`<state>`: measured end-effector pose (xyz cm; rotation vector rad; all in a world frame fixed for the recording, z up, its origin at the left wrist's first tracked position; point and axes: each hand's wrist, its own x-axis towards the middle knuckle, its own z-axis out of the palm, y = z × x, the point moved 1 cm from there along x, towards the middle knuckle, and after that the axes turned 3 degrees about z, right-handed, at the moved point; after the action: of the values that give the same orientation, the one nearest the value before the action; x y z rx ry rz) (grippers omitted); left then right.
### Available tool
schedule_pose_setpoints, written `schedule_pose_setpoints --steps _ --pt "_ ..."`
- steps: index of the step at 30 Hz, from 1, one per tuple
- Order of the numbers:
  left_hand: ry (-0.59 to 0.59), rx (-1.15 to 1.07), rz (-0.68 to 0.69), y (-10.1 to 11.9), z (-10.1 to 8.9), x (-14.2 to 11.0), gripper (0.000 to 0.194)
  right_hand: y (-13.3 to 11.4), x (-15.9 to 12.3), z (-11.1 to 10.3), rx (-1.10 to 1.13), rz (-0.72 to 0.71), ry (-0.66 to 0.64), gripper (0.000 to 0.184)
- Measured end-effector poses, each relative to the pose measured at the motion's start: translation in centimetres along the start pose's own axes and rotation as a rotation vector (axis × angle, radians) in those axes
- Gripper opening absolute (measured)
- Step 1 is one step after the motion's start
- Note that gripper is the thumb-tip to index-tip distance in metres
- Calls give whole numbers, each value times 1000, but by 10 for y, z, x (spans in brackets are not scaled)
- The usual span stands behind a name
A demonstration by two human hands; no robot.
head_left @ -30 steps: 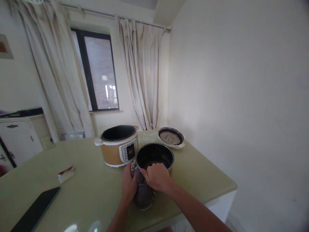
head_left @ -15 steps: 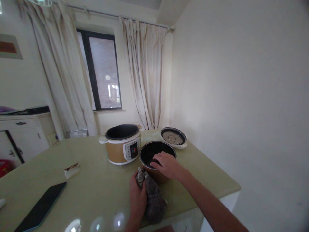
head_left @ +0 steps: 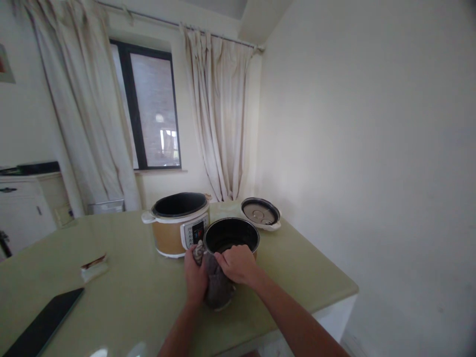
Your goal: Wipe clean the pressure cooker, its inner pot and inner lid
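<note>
My left hand (head_left: pixel 196 277) is closed around the bunched top of a dark grey bag (head_left: pixel 218 290). The bag hangs or rests against the near side of the inner cooking pot (head_left: pixel 256 234), its full lower part bulging downward. My right hand (head_left: pixel 238 263) has its fingers curled at the pot's near rim, thumb and fingertips against the upper right of the bag. Those fingertips are partly hidden. Dark inside, the pot stands on the table, and its contents cannot be made out.
A gold and white electric cooker (head_left: pixel 169 237) stands open left of the pot. Behind the pot lies its upturned lid (head_left: pixel 262 212). On the green tabletop (head_left: pixel 130 277) are a small packet (head_left: pixel 93 267) and a dark flat tablet-like object (head_left: pixel 44 322). A wall (head_left: pixel 372 148) rises at right.
My right hand has come back from over the pot's opening to the bag, its fingers now curled. My left hand has brought the bag up closer against the pot. The view has shifted slightly.
</note>
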<state>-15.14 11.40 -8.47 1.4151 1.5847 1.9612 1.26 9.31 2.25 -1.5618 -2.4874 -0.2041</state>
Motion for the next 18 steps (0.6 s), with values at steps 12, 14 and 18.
schedule_pose_setpoints --steps 12,14,18 --pt "-36 65 -98 -41 -11 3 44 -23 -14 5 -15 -49 2 66" --pt "-39 81 -39 -34 -11 -2 45 -23 -12 3 -6 -24 3 67" --pt "13 165 144 -21 -11 -12 39 -20 -7 1 21 7 -8 70"
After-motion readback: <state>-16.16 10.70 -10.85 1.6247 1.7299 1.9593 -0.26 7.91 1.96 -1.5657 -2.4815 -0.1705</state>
